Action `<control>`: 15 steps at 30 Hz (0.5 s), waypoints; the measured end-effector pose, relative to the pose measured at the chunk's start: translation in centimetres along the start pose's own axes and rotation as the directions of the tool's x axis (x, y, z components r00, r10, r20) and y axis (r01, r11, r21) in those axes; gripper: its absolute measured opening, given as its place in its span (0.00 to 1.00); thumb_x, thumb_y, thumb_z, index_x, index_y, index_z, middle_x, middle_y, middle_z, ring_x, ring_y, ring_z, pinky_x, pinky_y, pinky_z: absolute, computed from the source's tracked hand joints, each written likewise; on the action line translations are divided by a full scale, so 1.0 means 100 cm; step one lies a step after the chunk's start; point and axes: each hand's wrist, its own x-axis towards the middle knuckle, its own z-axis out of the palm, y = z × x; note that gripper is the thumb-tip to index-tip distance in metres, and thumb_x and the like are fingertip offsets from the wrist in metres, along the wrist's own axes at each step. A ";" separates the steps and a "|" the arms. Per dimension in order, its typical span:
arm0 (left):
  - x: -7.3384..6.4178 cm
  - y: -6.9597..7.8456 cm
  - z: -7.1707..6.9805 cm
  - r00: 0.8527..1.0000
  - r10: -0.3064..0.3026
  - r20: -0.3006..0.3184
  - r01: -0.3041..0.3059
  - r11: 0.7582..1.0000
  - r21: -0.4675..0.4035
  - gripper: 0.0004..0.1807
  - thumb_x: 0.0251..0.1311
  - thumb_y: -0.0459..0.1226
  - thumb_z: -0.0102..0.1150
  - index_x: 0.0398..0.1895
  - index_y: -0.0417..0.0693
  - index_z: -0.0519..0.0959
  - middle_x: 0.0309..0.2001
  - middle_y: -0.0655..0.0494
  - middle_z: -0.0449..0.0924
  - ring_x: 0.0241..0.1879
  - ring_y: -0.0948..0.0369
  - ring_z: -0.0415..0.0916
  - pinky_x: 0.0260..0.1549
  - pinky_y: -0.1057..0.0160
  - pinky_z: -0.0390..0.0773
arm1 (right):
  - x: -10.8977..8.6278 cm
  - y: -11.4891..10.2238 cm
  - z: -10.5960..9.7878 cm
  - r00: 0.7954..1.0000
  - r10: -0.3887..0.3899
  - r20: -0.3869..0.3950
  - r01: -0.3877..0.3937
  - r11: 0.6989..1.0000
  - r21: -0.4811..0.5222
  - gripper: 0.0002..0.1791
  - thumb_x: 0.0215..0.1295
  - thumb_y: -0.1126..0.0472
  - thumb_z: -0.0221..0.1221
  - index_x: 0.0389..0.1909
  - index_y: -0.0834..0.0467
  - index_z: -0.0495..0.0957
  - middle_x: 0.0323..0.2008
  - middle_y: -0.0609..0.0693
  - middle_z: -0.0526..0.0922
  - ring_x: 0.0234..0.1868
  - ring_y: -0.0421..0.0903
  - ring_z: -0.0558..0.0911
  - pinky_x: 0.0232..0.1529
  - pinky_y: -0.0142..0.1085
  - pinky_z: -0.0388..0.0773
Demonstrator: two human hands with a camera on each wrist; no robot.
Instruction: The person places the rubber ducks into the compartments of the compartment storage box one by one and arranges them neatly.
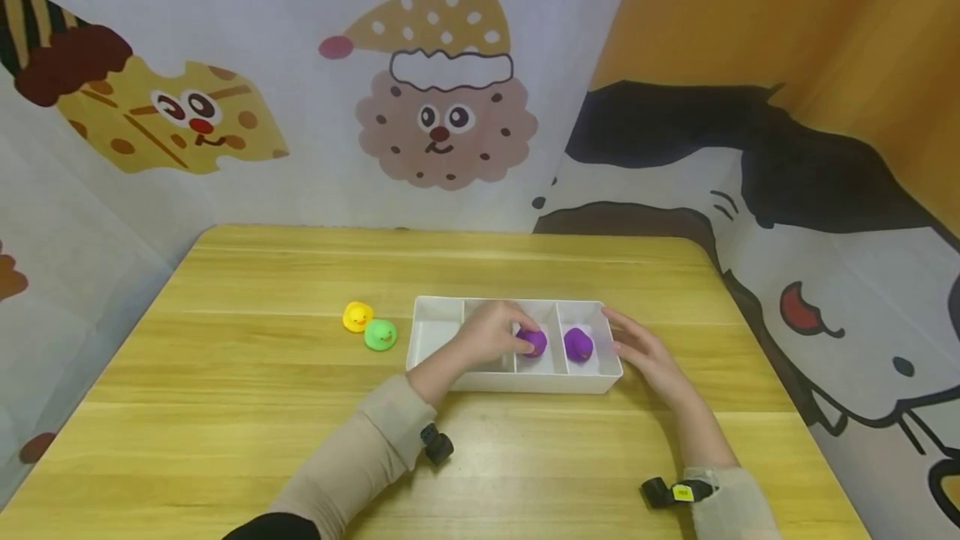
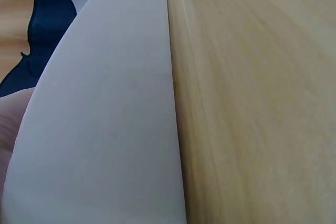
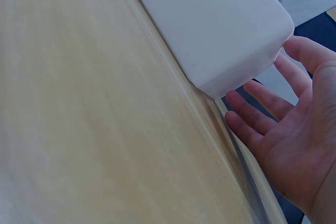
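A white divided box [image 1: 525, 383] lies on the table, its compartments in a row. My left hand [image 1: 491, 332] reaches over its front wall and pinches a purple toy duck [image 1: 533, 343] inside the third compartment from the left. Another purple duck [image 1: 578, 346] sits in the rightmost compartment. At the box's right end is my right hand [image 1: 651, 361], its fingers spread loosely and the fingertips [image 3: 294, 51] against the end wall. In the left wrist view the box's front wall [image 2: 105, 108] hides most of the left hand.
Left of the box, a yellow duck [image 1: 357, 317] and a green duck [image 1: 381, 335] sit side by side on the wooden table [image 1: 247, 407]. A cloth printed with cartoon figures [image 1: 450, 132] hangs behind the table. Each wrist wears a small black camera [image 1: 437, 445].
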 end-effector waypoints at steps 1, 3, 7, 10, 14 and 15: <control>0.000 0.000 0.001 1.000 -0.002 -0.002 0.002 1.000 0.013 0.13 0.47 0.35 0.74 0.39 0.47 0.87 0.40 0.57 0.84 0.43 0.61 0.77 0.49 0.63 0.72 | 0.000 0.000 0.000 1.000 -0.001 0.001 0.001 1.000 -0.004 0.28 0.70 0.69 0.51 0.69 0.64 0.59 0.66 0.70 0.61 0.57 0.37 0.73 0.54 0.30 0.70; 0.001 0.000 0.002 1.000 -0.011 -0.004 0.011 1.000 0.029 0.13 0.47 0.35 0.74 0.39 0.48 0.87 0.40 0.57 0.84 0.43 0.61 0.77 0.49 0.63 0.72 | 0.000 0.000 0.000 1.000 0.005 -0.002 -0.005 1.000 -0.006 0.28 0.70 0.68 0.51 0.69 0.64 0.59 0.66 0.69 0.61 0.57 0.37 0.73 0.54 0.30 0.70; 0.003 -0.001 0.005 1.000 -0.029 -0.006 0.029 0.999 0.034 0.13 0.46 0.36 0.74 0.38 0.48 0.87 0.39 0.58 0.84 0.42 0.61 0.77 0.47 0.64 0.73 | -0.001 -0.002 0.000 1.000 0.018 0.002 -0.018 1.000 -0.004 0.28 0.70 0.67 0.51 0.70 0.63 0.59 0.66 0.68 0.61 0.57 0.37 0.73 0.54 0.30 0.69; 0.004 -0.001 0.007 0.999 -0.046 0.002 0.046 0.998 0.050 0.13 0.46 0.36 0.75 0.38 0.49 0.87 0.39 0.58 0.84 0.42 0.62 0.77 0.47 0.64 0.73 | -0.001 -0.002 0.000 1.000 0.015 0.002 -0.015 1.000 -0.004 0.28 0.70 0.68 0.51 0.70 0.63 0.59 0.66 0.68 0.61 0.56 0.37 0.74 0.54 0.30 0.70; 0.004 0.001 0.006 0.997 -0.074 0.017 0.073 0.993 0.090 0.13 0.45 0.37 0.75 0.37 0.52 0.87 0.40 0.59 0.84 0.43 0.62 0.77 0.47 0.64 0.72 | -0.001 0.000 0.000 1.000 -0.004 0.007 0.004 1.000 -0.013 0.27 0.71 0.68 0.50 0.70 0.64 0.59 0.66 0.70 0.61 0.56 0.37 0.74 0.54 0.30 0.70; 0.004 0.002 0.006 0.997 -0.080 0.019 0.078 0.992 0.098 0.13 0.45 0.37 0.75 0.37 0.52 0.87 0.40 0.59 0.84 0.43 0.62 0.77 0.47 0.64 0.72 | -0.001 0.000 0.000 1.000 -0.003 0.007 0.004 1.000 -0.012 0.27 0.71 0.68 0.50 0.70 0.64 0.59 0.66 0.70 0.61 0.56 0.37 0.74 0.54 0.30 0.70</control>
